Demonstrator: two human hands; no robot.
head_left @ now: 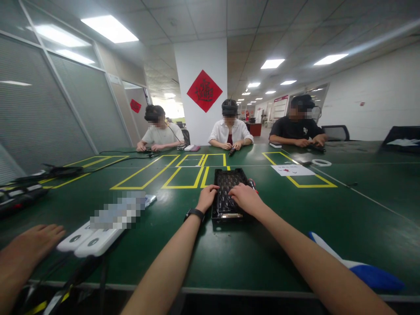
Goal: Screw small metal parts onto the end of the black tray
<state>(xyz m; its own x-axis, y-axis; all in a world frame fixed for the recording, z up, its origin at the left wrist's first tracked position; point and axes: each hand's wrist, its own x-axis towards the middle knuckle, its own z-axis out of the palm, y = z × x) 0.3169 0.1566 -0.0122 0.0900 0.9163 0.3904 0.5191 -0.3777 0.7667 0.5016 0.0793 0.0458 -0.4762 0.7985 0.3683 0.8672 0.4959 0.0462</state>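
Reference part: the black tray (226,222). The contents of its compartments are too dark and small to identify. The right hand (246,199) covers part of the tray interior; whether its fingertips grip a part cannot be determined. Immediately right of the tray, a red-and-grey object (252,183) is partly concealed by this hand. Left of the tray, pixelation masks the far portion of the white housings (101,239); farther left, another person's hand (36,240) has its arm cut off by the frame edge. Right of the tray and nearer, the right forearm partly hides a blue-and-white object (377,276).
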